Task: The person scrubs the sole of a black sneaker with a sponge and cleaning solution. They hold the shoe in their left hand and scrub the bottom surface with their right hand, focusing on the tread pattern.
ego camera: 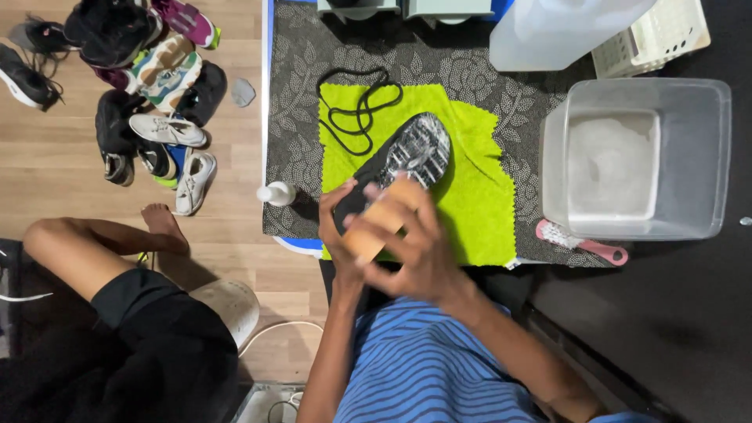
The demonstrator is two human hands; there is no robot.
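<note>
Fingers (407, 235) of the right hand (419, 251) pinch a wooden brush (380, 223) over a shoe (403, 157) near the green cloth (478, 204) edge.

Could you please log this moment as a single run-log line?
right hand: grips wooden brush, on shoe | left hand: holds shoe heel | shoe: sole up, on green cloth | laces: off, on cloth | tub: right

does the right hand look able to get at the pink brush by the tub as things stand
Probably yes, but not at once: the right hand is gripping a wooden brush over the shoe. The pink brush lies uncovered beside the clear tub, nothing between.
</note>
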